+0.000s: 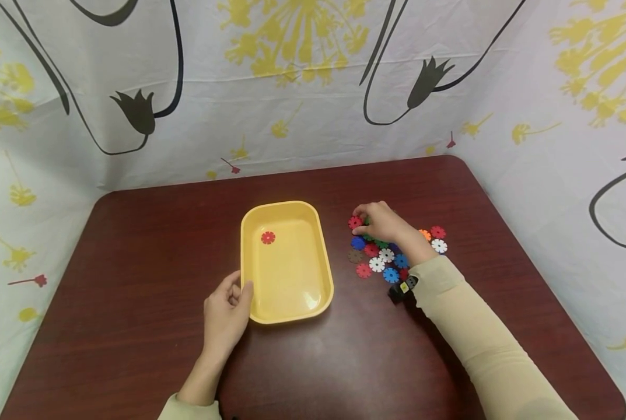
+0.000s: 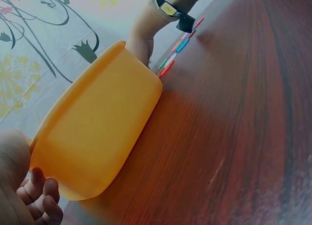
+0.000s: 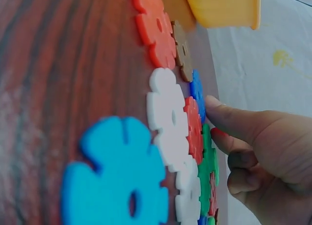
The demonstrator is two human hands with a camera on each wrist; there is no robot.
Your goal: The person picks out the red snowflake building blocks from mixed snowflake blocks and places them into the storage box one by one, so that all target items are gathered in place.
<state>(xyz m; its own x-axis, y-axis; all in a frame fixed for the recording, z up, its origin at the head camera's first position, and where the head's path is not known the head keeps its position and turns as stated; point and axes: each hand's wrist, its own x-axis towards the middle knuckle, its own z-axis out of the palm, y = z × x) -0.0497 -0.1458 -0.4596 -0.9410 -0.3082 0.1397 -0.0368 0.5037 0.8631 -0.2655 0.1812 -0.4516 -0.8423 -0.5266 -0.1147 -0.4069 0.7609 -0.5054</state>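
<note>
A yellow plastic tray (image 1: pixel 286 291) stands on the table with one red flower-shaped disc (image 1: pixel 268 237) inside. My left hand (image 1: pixel 227 318) grips the tray's left rim, thumb over the edge and fingers curled against the outer wall, as the left wrist view also shows. To the right of the tray, my right hand (image 1: pixel 385 224) has thumb and fingers around a red flower-shaped disc (image 1: pixel 355 222) at the pile's far left. Beneath and around that hand lie several more discs, including a blue disc (image 3: pixel 119 174), a white disc (image 3: pixel 168 118) and a brown disc (image 3: pixel 182 50). Some are hidden by the hand.
The dark red-brown table (image 1: pixel 150 280) has a patterned cloth (image 1: pixel 302 128) hanging along its back and sides. An orange disc (image 1: pixel 425 234) and a white disc (image 1: pixel 439 246) lie right of my right forearm. A black wrist camera (image 1: pixel 403 289) sits at the right cuff.
</note>
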